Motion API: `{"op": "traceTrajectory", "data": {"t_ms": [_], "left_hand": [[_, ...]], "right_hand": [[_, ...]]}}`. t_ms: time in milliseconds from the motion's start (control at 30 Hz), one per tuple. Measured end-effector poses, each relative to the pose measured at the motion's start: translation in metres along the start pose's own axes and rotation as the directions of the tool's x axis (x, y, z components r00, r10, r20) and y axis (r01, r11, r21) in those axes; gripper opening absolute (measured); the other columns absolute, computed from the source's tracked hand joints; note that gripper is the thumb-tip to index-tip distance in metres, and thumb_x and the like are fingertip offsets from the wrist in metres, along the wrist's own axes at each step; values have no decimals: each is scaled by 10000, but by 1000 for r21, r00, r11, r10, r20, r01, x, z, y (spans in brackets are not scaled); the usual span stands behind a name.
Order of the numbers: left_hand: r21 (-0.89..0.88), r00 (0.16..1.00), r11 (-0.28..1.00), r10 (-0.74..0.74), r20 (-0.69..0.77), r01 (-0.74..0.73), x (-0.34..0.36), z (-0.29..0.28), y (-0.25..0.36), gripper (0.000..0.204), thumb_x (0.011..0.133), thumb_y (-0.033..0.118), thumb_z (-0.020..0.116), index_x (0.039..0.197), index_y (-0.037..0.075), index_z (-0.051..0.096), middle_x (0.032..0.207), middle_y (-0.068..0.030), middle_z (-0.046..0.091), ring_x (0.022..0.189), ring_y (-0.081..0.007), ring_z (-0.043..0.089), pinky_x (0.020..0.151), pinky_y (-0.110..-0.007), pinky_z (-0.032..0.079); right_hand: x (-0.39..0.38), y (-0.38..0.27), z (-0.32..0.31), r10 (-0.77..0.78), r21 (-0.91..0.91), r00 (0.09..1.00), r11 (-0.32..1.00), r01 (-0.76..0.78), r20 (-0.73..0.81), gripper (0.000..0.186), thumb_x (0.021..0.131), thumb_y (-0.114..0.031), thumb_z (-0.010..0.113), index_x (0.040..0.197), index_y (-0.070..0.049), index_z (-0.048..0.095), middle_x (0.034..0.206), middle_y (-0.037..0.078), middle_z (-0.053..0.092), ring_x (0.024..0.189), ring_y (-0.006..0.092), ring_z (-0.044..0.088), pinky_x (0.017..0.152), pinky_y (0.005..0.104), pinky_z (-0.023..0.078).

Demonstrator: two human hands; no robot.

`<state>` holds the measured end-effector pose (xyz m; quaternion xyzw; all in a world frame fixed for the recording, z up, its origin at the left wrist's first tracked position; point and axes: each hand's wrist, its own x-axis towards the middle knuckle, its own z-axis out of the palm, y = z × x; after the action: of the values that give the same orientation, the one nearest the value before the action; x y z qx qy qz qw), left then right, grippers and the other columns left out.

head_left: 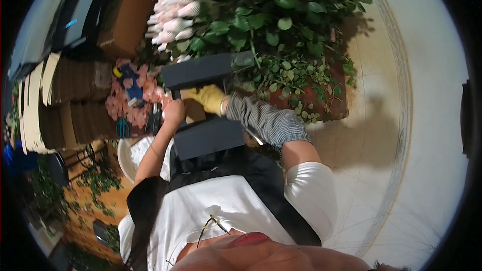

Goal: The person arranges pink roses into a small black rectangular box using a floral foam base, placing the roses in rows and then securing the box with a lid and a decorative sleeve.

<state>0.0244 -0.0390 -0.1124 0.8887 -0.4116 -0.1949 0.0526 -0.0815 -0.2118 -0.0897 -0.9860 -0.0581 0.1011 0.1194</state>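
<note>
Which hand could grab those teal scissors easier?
Probably the left hand: it's nearer the teal scissors. The yellow-gloved right hand is farther away, over the dark box.

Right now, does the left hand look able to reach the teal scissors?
Probably yes: the teal scissors seem uncovered, to the left of the left hand, though a dark object lies between them.

Ylw-gloved R hand (208, 98), bare L hand (174, 112), brn cardbd (196, 114)

We can't make out the fingertips of the left hand (174, 112) — perhaps hidden; the top edge cuts the leaves (281, 1) at twelve o'clock, and a blue shape (19, 157) at nine is blurred.
</note>
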Motion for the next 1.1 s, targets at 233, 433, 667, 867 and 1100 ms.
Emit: {"op": "traceTrajectory", "data": {"t_ms": [233, 433, 667, 867, 1100], "left_hand": [[-583, 715, 787, 526, 461, -203, 24, -22, -5, 289, 910, 262, 554, 1006, 10, 659, 825, -83, 688, 712, -166, 639, 644, -326, 522], [-525, 847, 851, 261, 463, 24, 6, 2, -6, 371, 903, 292, 622, 1061, -44, 620, 854, -166, 706, 731, -251, 679, 681, -367, 547], [-628, 878, 771, 368, 306, -104, -1, 9, -12, 313, 924, 255, 639, 1056, -27, 610, 950, -174, 649, 866, -268, 636, 774, -365, 508], [-607, 893, 783, 365, 265, -140, -2, 6, -13, 336, 921, 280, 662, 1054, -26, 622, 1000, -185, 666, 910, -313, 654, 806, -382, 522], [-587, 895, 800, 345, 284, -122, -10, 0, -18, 340, 945, 257, 630, 1141, -19, 603, 1075, -163, 656, 966, -271, 648, 822, -366, 522]], "right_hand": [[1, -3, -47, 29, 347, 999, 937, -38, 32, 448, 892, -189, 635, 1319, -65, 586, 1283, 169, 632, 1173, 307, 614, 972, 384, 496], [-88, 20, -207, 122, 711, 781, 516, 477, -612, 364, 966, -168, 632, 1306, -47, 580, 1308, 129, 633, 1210, 243, 605, 1043, 346, 475], [-104, 198, -216, 313, 178, 444, 930, -321, -839, 292, 832, -136, 664, 1114, -59, 671, 938, 175, 692, 899, 399, 651, 764, 483, 530], [-97, 198, -244, 132, -193, 640, 891, -412, -757, 100, 722, -50, 613, 779, -68, 694, 765, 142, 678, 773, 336, 666, 665, 454, 517], [-172, 130, -267, 127, -83, 361, 854, -513, -924, 155, 775, -12, 630, 916, -29, 690, 855, 133, 683, 843, 348, 639, 927, 483, 506]]}}
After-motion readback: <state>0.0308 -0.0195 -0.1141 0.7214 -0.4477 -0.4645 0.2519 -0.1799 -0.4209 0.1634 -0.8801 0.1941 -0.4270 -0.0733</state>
